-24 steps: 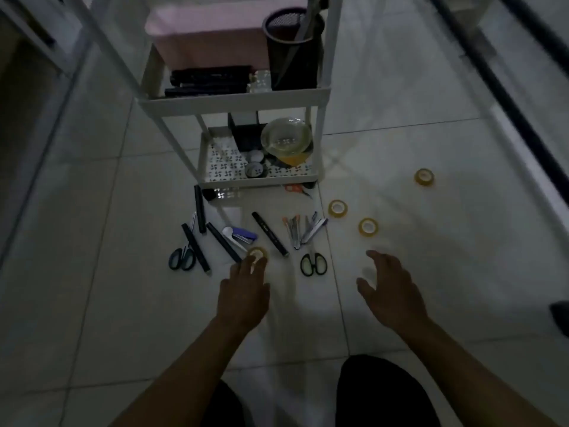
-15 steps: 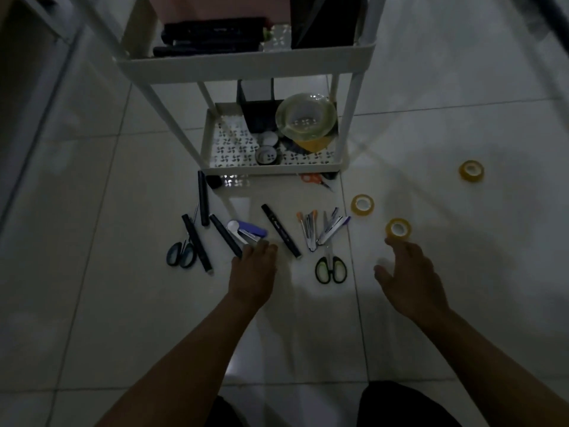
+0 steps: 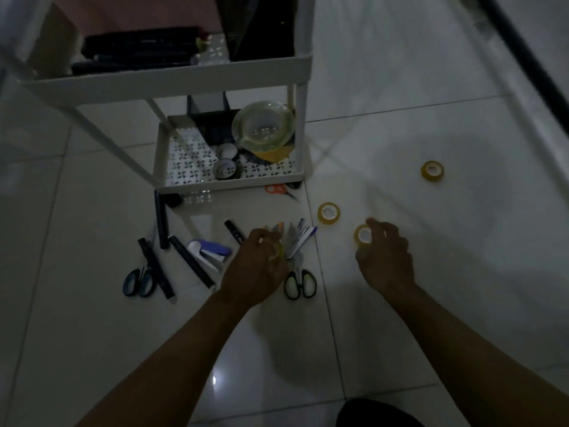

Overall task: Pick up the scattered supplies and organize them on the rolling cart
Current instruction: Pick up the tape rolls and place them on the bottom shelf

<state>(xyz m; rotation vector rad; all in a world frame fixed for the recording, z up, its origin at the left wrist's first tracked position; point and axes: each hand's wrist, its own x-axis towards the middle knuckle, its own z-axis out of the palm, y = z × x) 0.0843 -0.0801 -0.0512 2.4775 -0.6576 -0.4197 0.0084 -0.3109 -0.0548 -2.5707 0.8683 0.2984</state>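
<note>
Tape roll (image 3: pixel 363 234), small and yellow, sits pinched at the tips of the right hand's (image 3: pixel 385 257) fingers (image 3: pixel 374 224), which curl around its far rim at about one o'clock from the wrist, low over the tiled floor (image 3: pixel 462 272); whether it has left the tiles cannot be told. The left hand (image 3: pixel 255 272) is closed around a second yellow tape roll (image 3: pixel 277 252), of which only an edge shows past the knuckles. Just at one o'clock of that hand lies a fanned bundle of pens (image 3: pixel 295 238), and at four o'clock a pair of black-handled scissors (image 3: pixel 300 283). At nine o'clock of the left hand are a blue and white stapler (image 3: pixel 211 251), several black markers (image 3: pixel 191 261) lying at angles, and blue-handled scissors (image 3: pixel 138 282) farthest out. A third tape roll (image 3: pixel 328 213) rests flat on the floor at eleven o'clock of the right hand, near it, and a fourth (image 3: pixel 432 171) lies well apart at one o'clock. At twelve o'clock stands the white rolling cart (image 3: pixel 184 78): its lower shelf holds a clear bowl (image 3: pixel 263 126), a dark box and small round tins, its upper shelf dark boxes. Orange-handled scissors (image 3: pixel 277 190) lie just by the cart's near edge.
</note>
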